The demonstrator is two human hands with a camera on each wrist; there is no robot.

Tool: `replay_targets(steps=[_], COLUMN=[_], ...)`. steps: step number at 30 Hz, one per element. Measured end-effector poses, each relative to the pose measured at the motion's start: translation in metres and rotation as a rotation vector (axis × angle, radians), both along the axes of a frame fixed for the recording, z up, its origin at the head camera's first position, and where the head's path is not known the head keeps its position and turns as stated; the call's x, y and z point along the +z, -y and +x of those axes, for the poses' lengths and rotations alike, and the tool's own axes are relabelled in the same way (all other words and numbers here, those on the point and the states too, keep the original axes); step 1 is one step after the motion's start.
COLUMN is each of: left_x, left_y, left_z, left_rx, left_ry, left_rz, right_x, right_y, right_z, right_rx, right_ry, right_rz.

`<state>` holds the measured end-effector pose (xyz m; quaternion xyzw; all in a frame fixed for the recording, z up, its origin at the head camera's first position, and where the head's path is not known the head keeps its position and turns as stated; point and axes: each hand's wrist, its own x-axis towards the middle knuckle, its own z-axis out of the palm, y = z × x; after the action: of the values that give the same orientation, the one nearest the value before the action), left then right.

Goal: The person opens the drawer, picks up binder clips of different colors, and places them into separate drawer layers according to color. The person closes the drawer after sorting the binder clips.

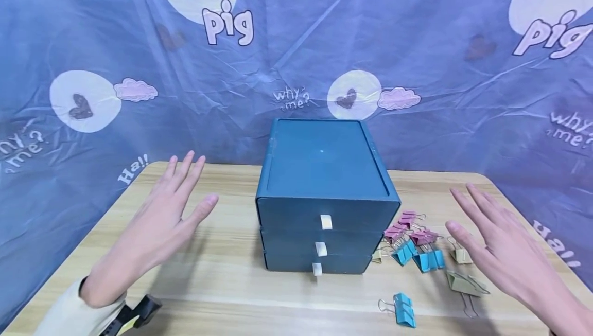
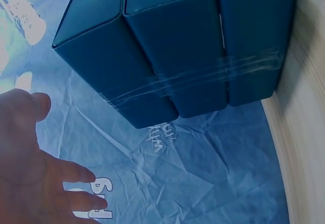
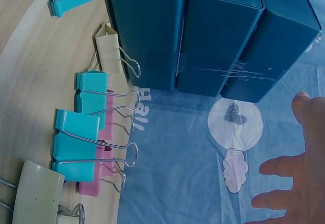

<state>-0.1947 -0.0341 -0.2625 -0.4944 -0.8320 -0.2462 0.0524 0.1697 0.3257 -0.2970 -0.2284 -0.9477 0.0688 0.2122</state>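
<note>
A dark blue box with three stacked drawers [image 1: 324, 161] stands on the table, each drawer fitted with a white pull tab [image 1: 326, 222]. To its left my left hand [image 1: 167, 212] hovers with fingers spread, holding nothing. My right hand [image 1: 505, 243] hovers likewise at the right, above the binder clips and apart from the box. Beside the box lie several pink binder clips [image 1: 395, 231], blue binder clips [image 1: 429, 260] and cream binder clips [image 1: 465, 283]. One blue binder clip [image 1: 405, 310] lies nearer the front. Clear tape [image 2: 193, 79] runs across the drawers' side in the left wrist view.
Behind the wooden table [image 1: 222, 295] hangs a blue printed cloth [image 1: 296, 42], which also covers both sides. A black band with a dark block [image 1: 147, 309] sits on my left wrist.
</note>
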Motion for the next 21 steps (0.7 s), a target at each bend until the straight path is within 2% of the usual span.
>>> replay_targets(steps=[4, 9, 16, 21], left_x=[0.002, 0.002, 0.007, 0.015], left_y=[0.003, 0.002, 0.000, -0.006], left_z=[-0.001, -0.003, -0.004, -0.004], left_rx=[0.001, 0.003, 0.011, -0.013], left_ry=[-0.010, -0.002, 0.006, -0.007], left_rz=[0.005, -0.016, -0.022, -0.007], right_x=[0.002, 0.001, 0.004, 0.009], right_y=[0.000, 0.002, 0.008, 0.013], right_z=[-0.004, -0.001, -0.002, -0.006], right_rx=[0.012, 0.012, 0.024, -0.004], right_ry=[-0.004, -0.019, -0.122, -0.193], right_rz=[0.011, -0.003, -0.083, -0.074])
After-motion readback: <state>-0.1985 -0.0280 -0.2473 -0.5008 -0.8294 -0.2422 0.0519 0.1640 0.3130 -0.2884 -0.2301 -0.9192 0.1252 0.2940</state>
